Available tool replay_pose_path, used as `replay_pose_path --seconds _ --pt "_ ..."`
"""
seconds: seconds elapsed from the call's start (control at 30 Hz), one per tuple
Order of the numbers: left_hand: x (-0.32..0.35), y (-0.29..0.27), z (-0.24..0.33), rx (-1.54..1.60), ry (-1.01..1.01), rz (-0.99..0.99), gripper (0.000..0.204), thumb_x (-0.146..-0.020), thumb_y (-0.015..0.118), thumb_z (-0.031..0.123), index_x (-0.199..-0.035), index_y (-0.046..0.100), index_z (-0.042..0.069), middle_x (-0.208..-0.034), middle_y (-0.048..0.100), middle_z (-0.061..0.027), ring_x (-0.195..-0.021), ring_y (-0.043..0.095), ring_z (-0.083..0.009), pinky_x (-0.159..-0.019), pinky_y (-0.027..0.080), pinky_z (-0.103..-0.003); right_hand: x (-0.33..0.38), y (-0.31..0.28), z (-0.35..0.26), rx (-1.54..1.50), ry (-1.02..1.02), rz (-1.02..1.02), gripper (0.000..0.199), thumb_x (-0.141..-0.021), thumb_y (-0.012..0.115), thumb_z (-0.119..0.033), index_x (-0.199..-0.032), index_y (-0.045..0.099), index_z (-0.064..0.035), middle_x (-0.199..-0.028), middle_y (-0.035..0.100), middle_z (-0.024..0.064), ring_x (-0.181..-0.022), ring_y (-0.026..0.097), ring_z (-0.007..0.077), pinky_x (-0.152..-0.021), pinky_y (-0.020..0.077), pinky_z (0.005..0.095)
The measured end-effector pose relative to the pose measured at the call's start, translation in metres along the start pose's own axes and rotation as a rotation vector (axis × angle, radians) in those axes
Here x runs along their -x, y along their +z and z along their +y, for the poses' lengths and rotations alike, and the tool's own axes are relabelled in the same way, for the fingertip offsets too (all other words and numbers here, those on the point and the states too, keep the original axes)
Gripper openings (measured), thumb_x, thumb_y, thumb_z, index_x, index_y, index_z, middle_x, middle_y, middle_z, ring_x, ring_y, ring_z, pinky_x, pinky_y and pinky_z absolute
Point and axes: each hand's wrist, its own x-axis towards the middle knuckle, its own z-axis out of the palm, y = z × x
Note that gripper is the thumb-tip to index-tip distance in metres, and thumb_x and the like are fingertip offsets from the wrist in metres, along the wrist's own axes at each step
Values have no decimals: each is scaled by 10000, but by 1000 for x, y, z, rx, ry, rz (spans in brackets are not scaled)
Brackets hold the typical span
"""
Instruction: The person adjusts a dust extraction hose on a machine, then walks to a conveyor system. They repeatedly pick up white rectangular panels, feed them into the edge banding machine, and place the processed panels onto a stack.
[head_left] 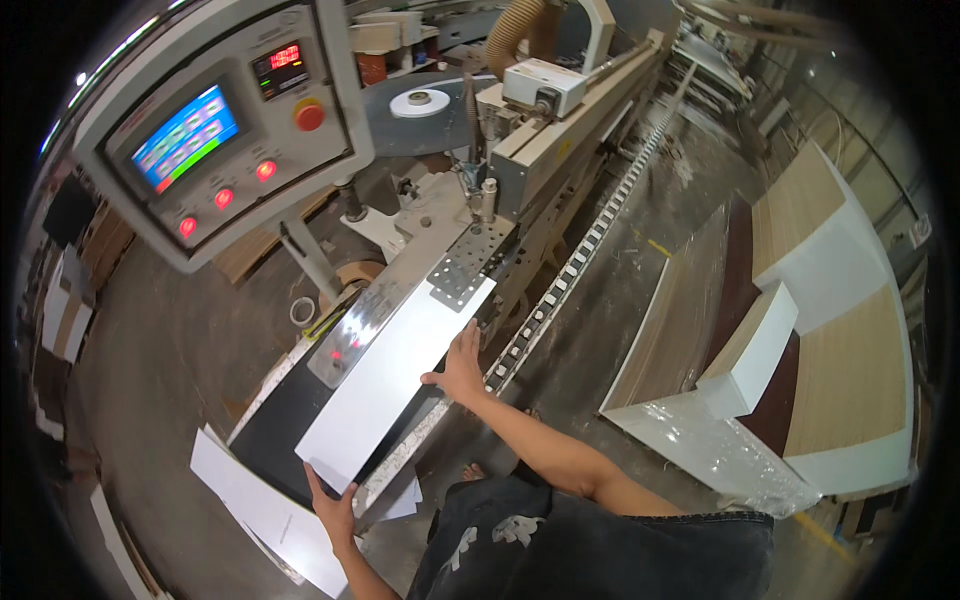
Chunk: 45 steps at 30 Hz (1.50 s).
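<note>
Grey concrete floor (165,370) spreads through a cluttered workshop, and a long machine (560,150) runs across it toward the far end. To the right stands a stack of panels (845,400) partly wrapped in clear film; at upper left hangs a control panel (335,150) with a lit screen. Beside the machine's body runs a long roller track (570,275). Nearest the person, a black-topped counter (285,420) carries a long white board (390,380), lying flat and slanting away, its far end at a perforated metal plate (458,280); over or against it, I cannot tell. The left grip (335,508) is spread wide at the board's near end, thumb and forefinger touching it, not closed round it; fingers underneath are hidden. The right grip (462,362) is also spread, fingers laid along the right edge. Uneven pressure between the two could skew the board or catch its far end on the plate, and right fingertips straying farther forward might get pinched at the machine.
</note>
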Motion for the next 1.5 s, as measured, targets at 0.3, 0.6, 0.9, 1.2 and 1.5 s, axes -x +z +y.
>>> replay_pose_path --seconds 0.3,0.6,0.9,1.2,1.5 --pt "-1 49 15 -153 69 169 875 -705 777 -115 -1510 450 -14 -1578 437 -244 -1431 466 -345 -1197 347 -407 -22 -26 25 -186 -106 22 1237 -712 921 -352 -1449 173 301 -1617 -128 415 -1534 -39 550 -1260 176 510" --pt "-29 133 76 -171 115 144 719 -693 830 27 -1365 574 3 -1483 545 -234 -1412 472 -388 -1223 300 -476 -97 -81 87 -186 -143 31 1229 -747 898 -363 -1417 145 340 -1606 -117 435 -1530 -40 556 -1264 177 500" --pt "-71 207 105 -354 264 69 687 -718 863 142 -1338 603 0 -1051 709 -121 -1435 460 -368 -1273 24 -566 -165 -140 135 -206 -85 53 1066 -815 839 -412 -1490 287 202 -1645 24 379 -1535 162 488 -1246 258 482" --pt "-103 303 149 -515 367 8 677 -740 864 198 -1245 584 -155 -994 713 -187 -1392 466 -436 -1271 128 -585 -6 -233 185 -149 174 413 669 -930 739 -341 -1465 511 -10 -1568 447 211 -1457 401 405 -1196 352 473" --pt "-113 359 190 -504 613 -207 465 -867 796 391 -1042 621 -3 -1371 554 -308 -1474 331 -470 -1245 155 -607 214 -307 325 500 750 713 857 -813 836 -340 -1468 468 74 -1553 360 363 -1453 358 477 -1214 295 515"
